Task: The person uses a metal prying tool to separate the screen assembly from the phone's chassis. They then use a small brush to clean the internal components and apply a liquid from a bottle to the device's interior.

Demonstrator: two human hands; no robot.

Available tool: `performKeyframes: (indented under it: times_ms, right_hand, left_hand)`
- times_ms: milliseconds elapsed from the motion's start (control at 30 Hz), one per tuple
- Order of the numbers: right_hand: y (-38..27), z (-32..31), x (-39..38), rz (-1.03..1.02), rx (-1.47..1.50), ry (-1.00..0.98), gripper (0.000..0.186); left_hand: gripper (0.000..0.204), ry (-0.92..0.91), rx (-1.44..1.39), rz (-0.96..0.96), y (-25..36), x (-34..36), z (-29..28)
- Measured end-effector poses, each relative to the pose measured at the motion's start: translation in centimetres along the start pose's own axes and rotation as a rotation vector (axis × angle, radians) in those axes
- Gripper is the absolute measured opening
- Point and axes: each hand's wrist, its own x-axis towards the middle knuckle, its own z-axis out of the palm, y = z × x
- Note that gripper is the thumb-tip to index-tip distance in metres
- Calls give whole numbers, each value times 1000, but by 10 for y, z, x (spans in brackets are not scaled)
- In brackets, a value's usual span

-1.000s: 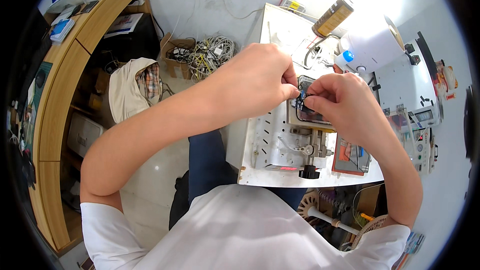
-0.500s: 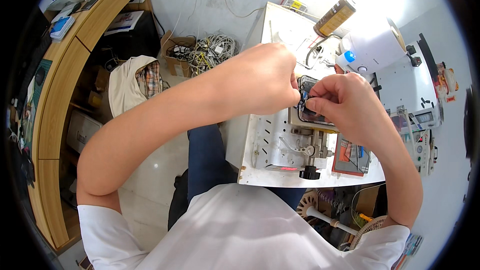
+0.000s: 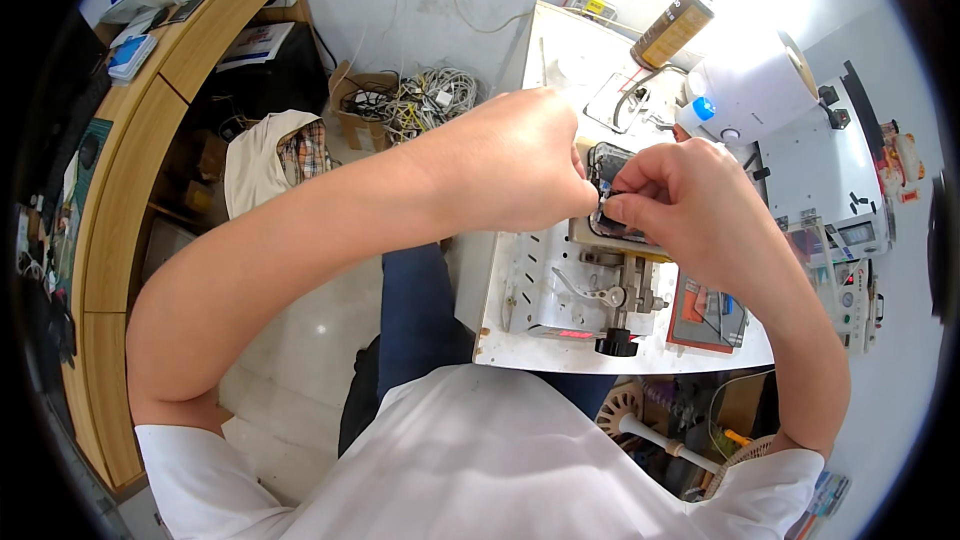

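Observation:
A dark phone-sized device (image 3: 609,162), seemingly open with small parts inside, lies on a pale plate atop a metal clamp fixture (image 3: 540,295) with a lever and black knob. My left hand (image 3: 530,165) is closed at the device's left edge; whatever its fingertips hold is hidden. Thumb and forefinger of my right hand (image 3: 680,200) pinch over the device's inside, on something too small to make out. An orange-and-grey rectangular case (image 3: 705,320) sits right of the fixture.
The white worktable (image 3: 515,350) also bears a spray can (image 3: 672,28), blue-capped bottle (image 3: 697,114) and white machines (image 3: 750,90). A wooden desk (image 3: 120,240) curves along the left. Tangled cables (image 3: 430,105) and a draped cream cloth (image 3: 255,160) lie between. A fan (image 3: 625,410) is below.
My left forearm and elbow have shifted a little outward and down to the left. Both hands stay closed at the device, with small finger movements; the view has shifted slightly.

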Motion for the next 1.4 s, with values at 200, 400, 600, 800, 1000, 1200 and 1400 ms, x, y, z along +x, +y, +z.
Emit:
performKeyframes:
  times_ms: [200,400,600,800,1000,1200,1400]
  right_hand:
    - [0,-3,-1,-7,-10,-47,19]
    - [8,-8,4,-45,26,-103,23]
    - [17,-10,14,-91,65,-108,22]
    - [30,-9,19,-253,25,-59,20]
    - [40,-17,28,-458,27,-142,17]
    - [45,-16,32,-515,73,-193,17]
    - [47,-17,32,-621,-8,-189,15]
  left_hand:
    - [25,-46,-16,-106,9,-5,0]
    - [27,-21,1,-304,25,-17,5]
    - [33,16,-34,-354,14,-16,10]
    - [29,170,-51,-250,12,-24,13]
    - [18,398,110,47,11,-40,39]
    - [15,512,142,138,8,-51,64]
    - [23,830,582,582,-8,-47,90]
